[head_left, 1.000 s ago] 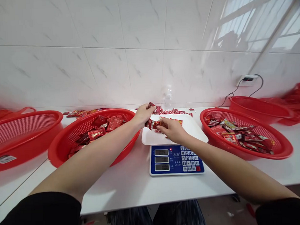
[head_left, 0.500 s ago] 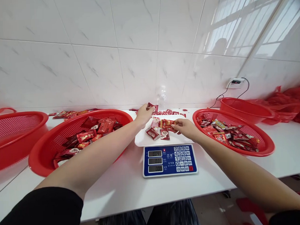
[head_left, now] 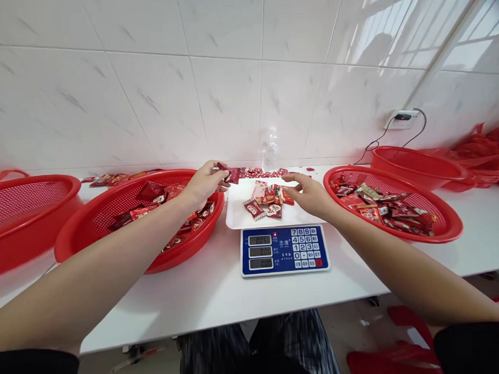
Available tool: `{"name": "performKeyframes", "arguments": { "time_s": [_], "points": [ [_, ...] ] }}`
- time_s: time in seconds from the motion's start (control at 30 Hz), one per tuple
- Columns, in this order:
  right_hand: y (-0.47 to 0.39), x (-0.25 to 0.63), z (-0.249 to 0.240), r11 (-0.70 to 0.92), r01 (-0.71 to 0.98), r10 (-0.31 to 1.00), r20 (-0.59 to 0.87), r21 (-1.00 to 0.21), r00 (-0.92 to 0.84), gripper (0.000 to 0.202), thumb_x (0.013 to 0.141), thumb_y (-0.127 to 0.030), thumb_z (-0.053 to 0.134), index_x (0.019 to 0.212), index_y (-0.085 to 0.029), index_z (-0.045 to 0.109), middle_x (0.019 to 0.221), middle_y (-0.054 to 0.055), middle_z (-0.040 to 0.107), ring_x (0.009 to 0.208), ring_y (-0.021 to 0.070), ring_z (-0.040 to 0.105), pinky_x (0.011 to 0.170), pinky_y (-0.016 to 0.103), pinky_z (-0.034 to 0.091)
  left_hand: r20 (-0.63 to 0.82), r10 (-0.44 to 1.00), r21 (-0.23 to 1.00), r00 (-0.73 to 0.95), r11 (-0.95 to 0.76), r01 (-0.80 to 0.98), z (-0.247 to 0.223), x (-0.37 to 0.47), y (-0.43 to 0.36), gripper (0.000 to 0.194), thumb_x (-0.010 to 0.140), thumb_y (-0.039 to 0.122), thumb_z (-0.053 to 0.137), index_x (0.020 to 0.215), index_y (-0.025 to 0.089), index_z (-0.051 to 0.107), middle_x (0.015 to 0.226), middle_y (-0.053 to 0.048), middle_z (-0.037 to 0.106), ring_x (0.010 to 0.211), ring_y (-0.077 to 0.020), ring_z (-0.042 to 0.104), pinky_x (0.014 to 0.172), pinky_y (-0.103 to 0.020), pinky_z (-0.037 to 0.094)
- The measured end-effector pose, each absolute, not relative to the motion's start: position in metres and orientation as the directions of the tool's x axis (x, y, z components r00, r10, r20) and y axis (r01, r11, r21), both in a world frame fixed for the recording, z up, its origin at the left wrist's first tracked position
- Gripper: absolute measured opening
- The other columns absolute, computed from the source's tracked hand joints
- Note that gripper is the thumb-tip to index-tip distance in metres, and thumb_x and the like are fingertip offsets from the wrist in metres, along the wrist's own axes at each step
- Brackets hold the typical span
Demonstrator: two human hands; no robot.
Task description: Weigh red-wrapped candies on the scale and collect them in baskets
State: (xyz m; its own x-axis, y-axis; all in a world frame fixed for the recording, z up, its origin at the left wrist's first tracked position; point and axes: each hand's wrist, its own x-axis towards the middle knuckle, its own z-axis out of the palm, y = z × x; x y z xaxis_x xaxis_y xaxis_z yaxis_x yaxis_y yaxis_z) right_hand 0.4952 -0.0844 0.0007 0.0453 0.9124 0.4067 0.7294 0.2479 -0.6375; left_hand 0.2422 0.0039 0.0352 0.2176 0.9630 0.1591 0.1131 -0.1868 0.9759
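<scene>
My left hand [head_left: 208, 183] is closed on a dark red candy packet [head_left: 233, 175], held between the right rim of the left red basket [head_left: 182, 260] and the scale. My right hand [head_left: 310, 194] is over the right part of the white scale tray [head_left: 238, 218], its fingers apart and the thumb close to the packets. Several small wrapped packets lie loosely grouped on the tray, among them a dark red one with a dotted edge [head_left: 254, 209] and a pink one [head_left: 259, 189]. Below the tray is the scale's blue panel [head_left: 284, 251] with keys and lit displays.
Another red basket [head_left: 452, 230] holding packets stands to the right, with a red basin [head_left: 422, 171] behind it. At far left is a further red basket [head_left: 31, 218]. Behind the scale stand a clear bottle [head_left: 270, 148] and scattered packets. A socket [head_left: 401, 119] with cables is on the wall.
My left hand has moved left, away from the tray, with the dark red packet. My right hand has let go of a red packet on the tray. The view has shifted slightly.
</scene>
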Motion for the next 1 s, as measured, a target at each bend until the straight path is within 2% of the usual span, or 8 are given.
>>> {"name": "performKeyframes", "arguments": {
  "time_s": [0.27,0.57,0.67,0.73,0.83,0.93,1.0],
  "points": [
    [-0.094,0.493,0.003,0.274,0.711,0.912,0.409,-0.647,0.021,0.031,0.086,-0.033,0.055,0.114,-0.022,0.061,0.116,0.007,0.064,0.080,0.0165,0.061,0.077,0.036,0.050,-0.075,0.951,0.978,0.300,0.128,-0.163,0.029,0.226,0.010,0.010,0.074,0.011,0.060,0.082,0.016,0.056,0.068,-0.001,0.062,0.054,-0.0115,0.062,0.053,-0.023,0.050],
    [-0.091,0.499,-0.001,0.257,0.740,0.918,0.397,-0.622,0.015,0.027,0.086,-0.032,0.055,0.110,-0.023,0.063,0.113,0.006,0.064,0.083,0.0174,0.062,0.079,0.037,0.050,-0.068,0.928,0.972,0.365,0.144,-0.184,0.030,0.220,0.010,0.010,0.074,0.014,0.062,0.083,0.016,0.058,0.068,0.001,0.061,0.057,-0.0126,0.063,0.054,-0.023,0.053],
    [-0.083,0.502,-0.008,0.297,0.759,0.903,0.429,-0.580,-0.026,0.029,0.087,-0.035,0.054,0.112,-0.022,0.062,0.116,0.007,0.063,0.098,0.0204,0.060,0.088,0.040,0.048,-0.057,0.923,0.975,0.381,0.134,-0.178,0.030,0.220,0.010,0.010,0.075,0.015,0.063,0.084,0.017,0.058,0.069,0.000,0.062,0.057,-0.0124,0.063,0.052,-0.022,0.051],
    [-0.077,0.497,-0.014,0.345,0.790,0.893,0.436,-0.507,-0.110,0.039,0.087,-0.042,0.055,0.120,-0.021,0.058,0.124,0.010,0.059,0.116,0.0242,0.052,0.099,0.044,0.041,-0.049,0.920,0.976,0.388,0.126,-0.177,0.030,0.220,0.011,0.009,0.076,0.015,0.063,0.083,0.017,0.058,0.069,0.000,0.063,0.057,-0.0126,0.063,0.050,-0.021,0.050],
    [-0.067,0.479,-0.022,0.334,0.863,0.916,0.346,-0.379,-0.202,0.061,0.083,-0.060,0.053,0.133,-0.024,0.049,0.143,0.013,0.042,0.136,0.0345,0.029,0.106,0.056,0.028,-0.048,0.921,0.978,0.386,0.121,-0.169,0.031,0.219,0.012,0.009,0.076,0.015,0.062,0.083,0.017,0.058,0.070,-0.001,0.064,0.057,-0.0123,0.063,0.049,-0.020,0.049],
    [-0.058,0.455,-0.028,0.324,0.904,0.933,0.250,-0.279,-0.258,0.071,0.079,-0.072,0.046,0.138,-0.033,0.042,0.152,0.009,0.027,0.140,0.0418,0.009,0.105,0.068,0.016,-0.050,0.924,0.981,0.378,0.116,-0.154,0.033,0.218,0.010,0.009,0.076,0.014,0.063,0.084,0.017,0.058,0.072,-0.001,0.065,0.057,-0.0116,0.063,0.051,-0.021,0.051],
    [-0.052,0.441,-0.031,0.357,0.903,0.927,0.205,-0.238,-0.313,0.073,0.079,-0.074,0.042,0.140,-0.035,0.038,0.154,0.008,0.024,0.141,0.0420,0.006,0.104,0.070,0.011,-0.043,0.923,0.981,0.383,0.111,-0.156,0.033,0.216,0.009,0.010,0.076,0.015,0.063,0.084,0.017,0.058,0.073,-0.001,0.065,0.058,-0.0113,0.063,0.051,-0.021,0.051]
  ]
}}
